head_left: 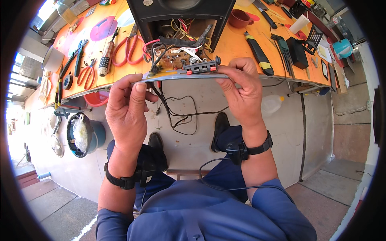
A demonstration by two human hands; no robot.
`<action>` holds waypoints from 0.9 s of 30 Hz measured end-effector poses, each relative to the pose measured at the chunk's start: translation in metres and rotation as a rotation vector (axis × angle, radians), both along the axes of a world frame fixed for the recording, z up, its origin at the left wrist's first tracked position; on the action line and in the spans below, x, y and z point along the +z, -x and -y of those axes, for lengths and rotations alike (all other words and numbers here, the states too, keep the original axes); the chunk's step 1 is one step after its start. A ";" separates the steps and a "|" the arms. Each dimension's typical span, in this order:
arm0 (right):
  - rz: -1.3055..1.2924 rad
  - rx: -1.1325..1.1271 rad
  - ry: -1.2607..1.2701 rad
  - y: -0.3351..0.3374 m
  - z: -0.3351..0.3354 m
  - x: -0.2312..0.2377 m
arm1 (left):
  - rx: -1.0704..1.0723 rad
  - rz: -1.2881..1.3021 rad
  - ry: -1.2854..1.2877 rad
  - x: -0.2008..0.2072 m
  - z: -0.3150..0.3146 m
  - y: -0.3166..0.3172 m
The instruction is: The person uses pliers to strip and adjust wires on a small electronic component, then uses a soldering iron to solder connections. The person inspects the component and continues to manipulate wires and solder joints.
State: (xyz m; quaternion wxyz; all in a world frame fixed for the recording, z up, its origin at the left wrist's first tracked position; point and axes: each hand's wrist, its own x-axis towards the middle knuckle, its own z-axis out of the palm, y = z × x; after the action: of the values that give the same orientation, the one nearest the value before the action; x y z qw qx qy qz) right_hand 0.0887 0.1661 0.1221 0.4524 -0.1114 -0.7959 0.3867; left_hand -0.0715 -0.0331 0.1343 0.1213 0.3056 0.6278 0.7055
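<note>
Between my hands is a thin metal panel, held edge-on at the near edge of the bench. My left hand pinches its left end between thumb and fingers. My right hand grips the right end, next to a black terminal block with red tabs. A brown circuit board with small parts sits just behind the panel. Red, yellow, white and black wires run from it into the open black speaker box. Black cables hang below the panel toward the floor.
Left on the orange bench lie red-handled scissors, small red-handled pliers and a tape roll. On the right are a black-and-yellow utility knife and a red cup. A blue bucket stands at lower left.
</note>
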 end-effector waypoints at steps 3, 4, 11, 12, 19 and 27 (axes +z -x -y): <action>-0.040 0.018 -0.037 0.001 0.002 0.001 | 0.012 -0.016 -0.015 0.001 0.000 0.001; -0.020 0.017 -0.039 0.001 0.002 0.002 | 0.015 -0.023 -0.022 0.001 0.001 0.001; -0.038 -0.032 0.031 0.003 0.022 0.003 | -0.028 0.063 -0.162 -0.012 -0.004 0.003; -0.026 -0.038 0.010 0.003 0.023 0.005 | -0.037 0.063 -0.187 -0.012 -0.004 0.003; -0.003 -0.054 0.056 0.012 0.035 0.017 | -0.097 0.174 -0.213 -0.017 -0.011 0.009; 0.057 -0.013 0.088 0.018 0.039 0.023 | -0.050 0.223 -0.210 -0.026 -0.019 0.020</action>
State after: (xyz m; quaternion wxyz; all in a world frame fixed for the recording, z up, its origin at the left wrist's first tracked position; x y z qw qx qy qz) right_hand 0.0710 0.1276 0.1450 0.4267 -0.1472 -0.7898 0.4152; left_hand -0.0910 -0.0141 0.1081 0.1753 0.2521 0.5255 0.7934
